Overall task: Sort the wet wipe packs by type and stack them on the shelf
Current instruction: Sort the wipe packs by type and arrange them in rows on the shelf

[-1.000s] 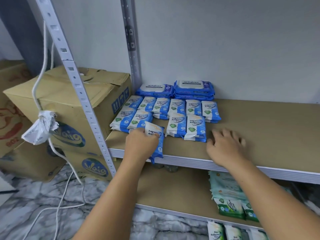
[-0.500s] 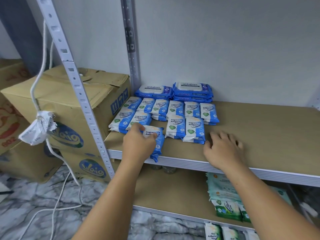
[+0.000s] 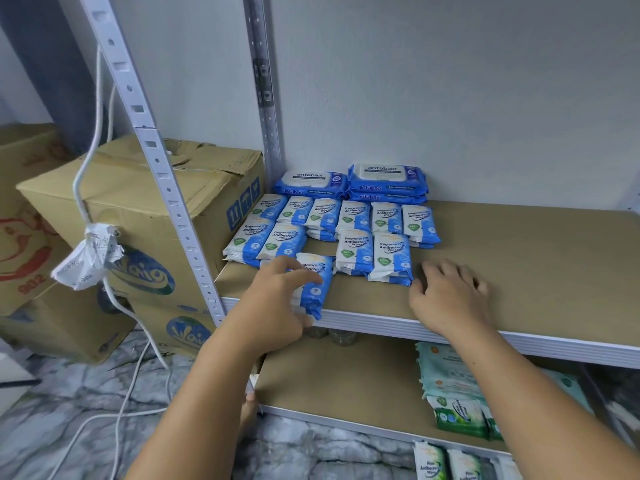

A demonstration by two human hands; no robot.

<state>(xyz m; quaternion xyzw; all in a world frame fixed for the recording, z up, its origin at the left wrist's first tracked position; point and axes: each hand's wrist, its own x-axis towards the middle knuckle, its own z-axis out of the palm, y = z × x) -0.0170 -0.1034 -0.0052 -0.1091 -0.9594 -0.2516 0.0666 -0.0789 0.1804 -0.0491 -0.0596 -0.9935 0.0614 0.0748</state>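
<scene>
The large blue packs at the back read "antabax". The small blue-and-white packs read "Fragrance Free Antibacterial Wipes". The green packs below read "Pine Antibacterial Wipes". The cardboard box logo seems "Waio".

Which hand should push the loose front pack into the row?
Left. The left hand holds that pack by the gap in the front row; the right hand lies flat on bare shelf, empty.

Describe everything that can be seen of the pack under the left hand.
The pack is a small, soft plastic pouch, white and blue, and the hand partly covers its "Fragrance Free Antibacterial" print. It lies flat and slightly askew at the front edge of the shelf, with its near corner over the edge. The left hand holds it, fingers across its top and thumb at its near end.
</scene>
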